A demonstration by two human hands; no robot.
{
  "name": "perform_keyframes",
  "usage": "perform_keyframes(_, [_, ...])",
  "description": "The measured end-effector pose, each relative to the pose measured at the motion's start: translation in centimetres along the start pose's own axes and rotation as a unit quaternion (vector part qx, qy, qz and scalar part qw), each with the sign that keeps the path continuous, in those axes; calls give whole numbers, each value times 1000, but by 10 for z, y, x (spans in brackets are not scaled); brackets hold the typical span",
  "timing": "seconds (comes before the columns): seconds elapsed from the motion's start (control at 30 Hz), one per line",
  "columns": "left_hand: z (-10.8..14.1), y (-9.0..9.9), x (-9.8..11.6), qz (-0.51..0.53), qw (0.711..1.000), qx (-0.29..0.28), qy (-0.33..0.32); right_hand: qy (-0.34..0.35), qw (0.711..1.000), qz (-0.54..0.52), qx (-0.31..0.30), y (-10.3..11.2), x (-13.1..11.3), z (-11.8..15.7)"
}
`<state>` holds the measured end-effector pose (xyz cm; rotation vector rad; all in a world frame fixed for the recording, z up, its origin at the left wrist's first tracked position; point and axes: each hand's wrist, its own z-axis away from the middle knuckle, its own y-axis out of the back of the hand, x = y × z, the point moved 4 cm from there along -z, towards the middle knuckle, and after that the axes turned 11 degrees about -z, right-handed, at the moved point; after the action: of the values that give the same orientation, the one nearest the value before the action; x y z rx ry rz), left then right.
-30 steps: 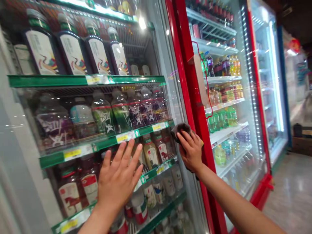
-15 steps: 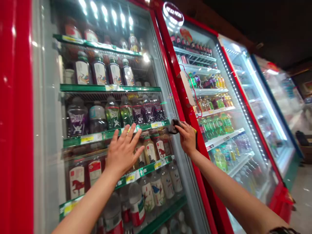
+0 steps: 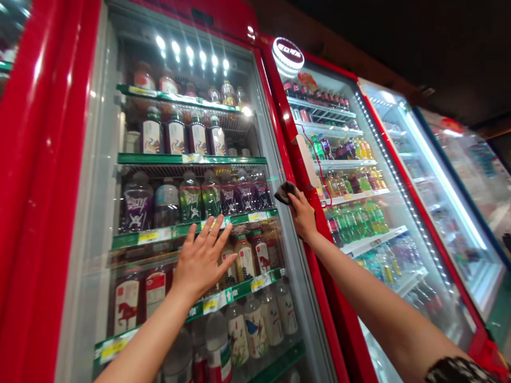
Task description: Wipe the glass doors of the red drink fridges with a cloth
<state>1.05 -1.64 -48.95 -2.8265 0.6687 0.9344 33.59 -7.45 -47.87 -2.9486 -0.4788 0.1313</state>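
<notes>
A glass door (image 3: 247, 135) in a red frame covers shelves of drink bottles. My left hand (image 3: 202, 260) lies flat against the glass with fingers spread, in front of the shelf edge below the purple and green bottles. Near the door's right edge, my right hand (image 3: 302, 213) is closed on a dark cloth (image 3: 286, 192), which is pressed to the glass or frame. The palm side of both hands is hidden.
To the right stand a second red fridge (image 3: 351, 159) with lit shelves and a white box (image 3: 306, 161) with a red cord on its frame. Farther right are more coolers (image 3: 435, 186). A red frame (image 3: 48, 159) borders the left.
The view has shifted, showing more of the fridge's top and left frame. My right hand has moved slightly up along the door's right edge with the cloth. My left hand stays on the glass.
</notes>
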Motion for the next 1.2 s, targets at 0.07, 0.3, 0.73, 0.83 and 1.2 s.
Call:
perform_keyframes(0.07, [0,1,0,-1,1000,-4,3,-6,1000,16,8,-7,-3,-31])
perform_keyframes(0.3, [-1,4,1,0,1000,-16,3,2,997,71,-10,13,-9,94])
perform_keyframes(0.73, [0,3,5,-8,1000,-27,-3,80,987,94,-107,-1,-59,93])
perform_keyframes(0.83, [1,4,6,-7,1000,-29,-5,136,973,85,-165,10,-59,125])
perform_keyframes(1.2, [1,6,8,-10,999,-50,-3,135,977,62,-155,-6,-95,123])
